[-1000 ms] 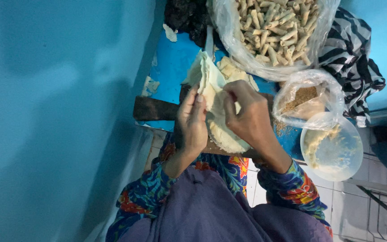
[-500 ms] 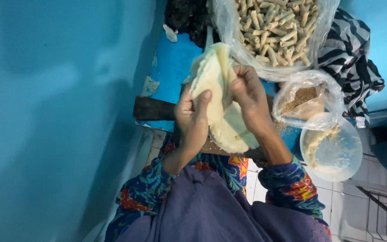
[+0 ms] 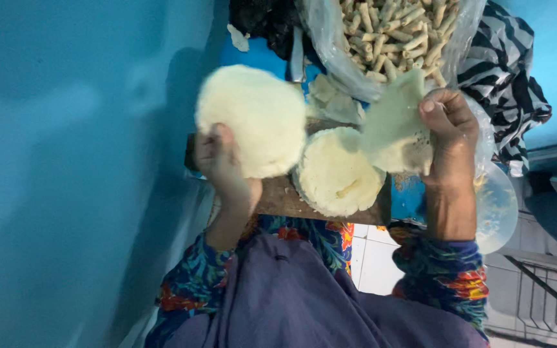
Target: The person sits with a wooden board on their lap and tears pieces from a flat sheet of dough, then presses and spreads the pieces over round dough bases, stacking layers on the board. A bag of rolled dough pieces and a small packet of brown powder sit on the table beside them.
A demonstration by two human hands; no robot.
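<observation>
The two hands have moved apart since half a second ago: the left hand [image 3: 224, 164] now has its grip clamped on a round wrapper [image 3: 253, 119] at 9 o'clock of the wrapper stack [image 3: 338, 173] on the wooden board [image 3: 278, 196], while the right hand [image 3: 446, 122] pinches one peeled wrapper sheet [image 3: 394, 125] at 2 o'clock, so one sheet seems separated.

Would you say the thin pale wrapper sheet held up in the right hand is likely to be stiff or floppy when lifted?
Probably floppy: the wrapper sheet hangs unevenly from the right hand, pinched at one edge. It looks thin, so likely light and easy to tear. The round sheet in the left hand holds a flatter disc, perhaps because it is gripped from below.
</observation>
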